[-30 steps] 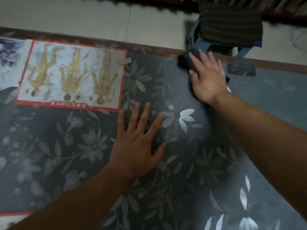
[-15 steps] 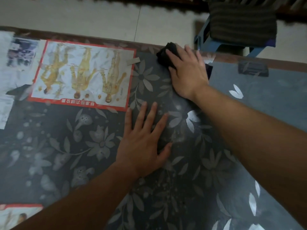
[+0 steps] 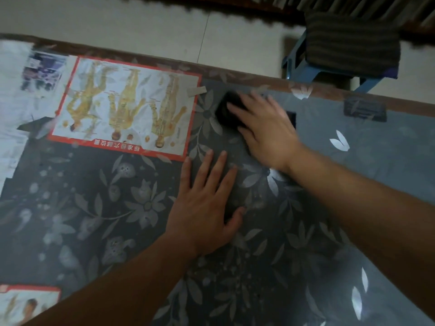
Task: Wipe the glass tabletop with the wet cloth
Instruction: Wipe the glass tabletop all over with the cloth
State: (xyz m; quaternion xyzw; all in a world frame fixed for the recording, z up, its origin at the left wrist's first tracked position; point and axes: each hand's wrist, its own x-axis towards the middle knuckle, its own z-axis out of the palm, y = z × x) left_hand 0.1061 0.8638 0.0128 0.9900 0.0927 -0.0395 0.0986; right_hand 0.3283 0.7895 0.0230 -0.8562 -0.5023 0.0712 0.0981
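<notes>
Head view, looking down: both bare forearms reach out over the glass tabletop [image 3: 376, 161]. The left hand [image 3: 207, 208] lies palm down on the glass near the middle of the scene. Its fingers are straight and spread, pointing far and slightly right, with the thumb out to the right; it holds nothing. The left forearm runs in from the near left corner.

The right hand [image 3: 266, 130] is farther out and just right of the left one's fingertips, with its forearm coming in from the right edge on a slant. It is blurred, but the fingers look straight and lie flat, pointing far and left, pressing down on the wet cloth [image 3: 227, 114] rather than curling round it.

That cloth is a dark lump on the far part of the tabletop, close to the far edge and just right of the red-bordered poster [image 3: 127, 107] under the glass. One end pokes out past the fingertips on the left, and a dark corner shows to the right of the hand, so it seems to lie roughly left to right. Most of it is hidden under the palm.

A flower-patterned covering [image 3: 146, 203] shows through the glass. Beyond the far edge a blue stool [image 3: 303, 67] stands on the pale floor [image 3: 141, 27].
</notes>
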